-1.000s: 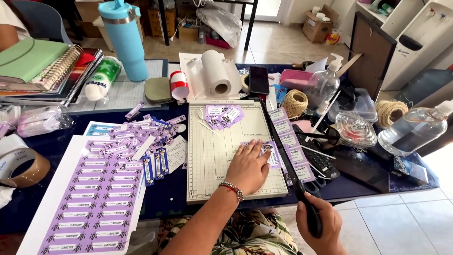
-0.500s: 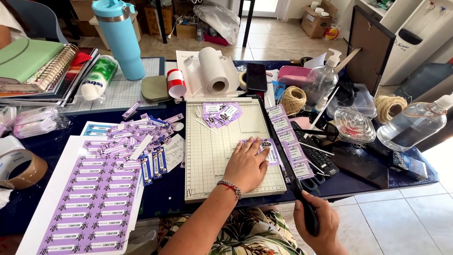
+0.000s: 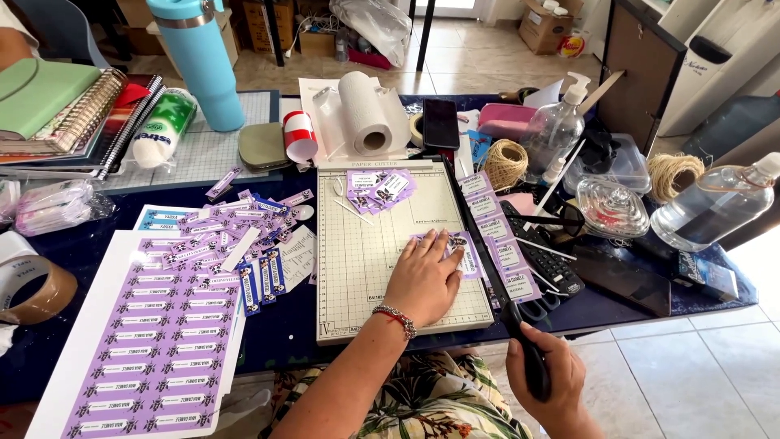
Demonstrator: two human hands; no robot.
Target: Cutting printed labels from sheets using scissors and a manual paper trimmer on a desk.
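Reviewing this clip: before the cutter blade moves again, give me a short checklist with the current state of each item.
1. Left hand flat on the purple label strip, pinning it to the cutter board: ok.
2. Right hand gripping the black blade handle: ok.
3. Left fingers clear of the blade edge: cannot tell, they lie close to it.
4. Strip squared to the grid lines: cannot tell, hand covers most of it.
5. Cut label pieces lie away from the blade: ok.
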